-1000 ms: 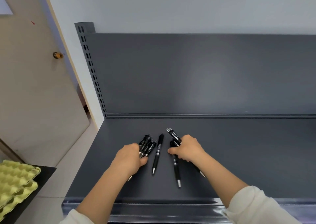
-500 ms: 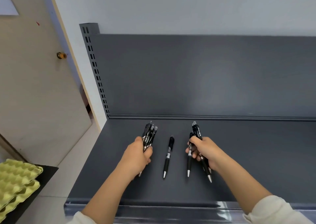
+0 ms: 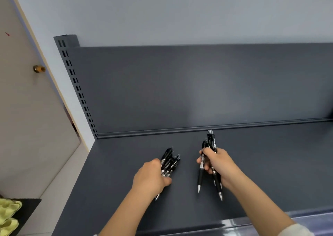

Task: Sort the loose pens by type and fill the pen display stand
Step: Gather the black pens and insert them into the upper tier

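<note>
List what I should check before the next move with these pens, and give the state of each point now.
1. Left hand grips the left bundle: ok.
2. Right hand grips the right bundle: ok.
3. Right bundle tips aligned: not ok, they splay apart.
4. No loose pen on the shelf: ok, in the visible part.
5. Each bundle holds one type: cannot tell, all look black.
6. Display stand in view: not ok, none shows.

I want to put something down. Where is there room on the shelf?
The shelf is bare right of the right hand, left of the left hand, and behind both. Crowded only around their pens.
</note>
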### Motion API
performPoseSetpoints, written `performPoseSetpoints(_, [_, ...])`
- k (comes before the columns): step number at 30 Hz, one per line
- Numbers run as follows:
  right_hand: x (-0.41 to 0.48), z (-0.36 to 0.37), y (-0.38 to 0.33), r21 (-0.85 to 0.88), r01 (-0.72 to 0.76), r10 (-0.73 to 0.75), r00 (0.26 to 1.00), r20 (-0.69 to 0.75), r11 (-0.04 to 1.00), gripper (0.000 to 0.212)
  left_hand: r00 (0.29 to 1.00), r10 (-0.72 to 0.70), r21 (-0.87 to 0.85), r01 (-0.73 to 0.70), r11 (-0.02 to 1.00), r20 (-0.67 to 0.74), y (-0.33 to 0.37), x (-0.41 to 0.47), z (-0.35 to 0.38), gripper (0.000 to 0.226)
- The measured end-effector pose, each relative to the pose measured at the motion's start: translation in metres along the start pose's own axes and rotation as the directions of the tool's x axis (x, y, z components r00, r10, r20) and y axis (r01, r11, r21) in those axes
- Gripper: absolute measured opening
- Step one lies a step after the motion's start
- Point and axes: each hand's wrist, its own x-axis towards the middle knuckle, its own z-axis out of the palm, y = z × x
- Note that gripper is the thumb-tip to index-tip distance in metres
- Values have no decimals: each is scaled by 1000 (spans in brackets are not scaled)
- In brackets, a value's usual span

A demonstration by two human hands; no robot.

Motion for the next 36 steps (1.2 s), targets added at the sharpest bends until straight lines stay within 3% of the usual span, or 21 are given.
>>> performPoseSetpoints(3, [-6,-16,-7,46,26,-25,999,-23,999,10,998,68,-33,-68,997,18,3,4,-2,24])
performPoseSetpoints(6, [-20,-37,-10,49,73,-71,997,-41,996,13,990,140,-269,-133,954,9,9,5,-2,19])
performPoseSetpoints(10, [-47,-71,-11,74,129,-125,991,-56,989,17,970,238,-639,-208,741,-40,44,-16,3,7])
performPoseSetpoints(13, [-64,-99,-10,115,163,-155,985,-76,980,22,958,279,-753,-232,616,-67,78,-41,13,7])
performPoseSetpoints(16, [-84,-134,-4,164,184,-170,981,-97,969,23,943,323,-776,-266,572,-84,119,-62,27,11])
performPoseSetpoints(25, [-135,-290,30,356,206,-123,962,-243,911,23,873,488,-711,-357,606,-23,289,-135,113,23])
performPoseSetpoints(36, [-164,-431,43,397,287,-127,915,-383,872,21,765,643,-641,-498,584,-9,421,-162,173,31])
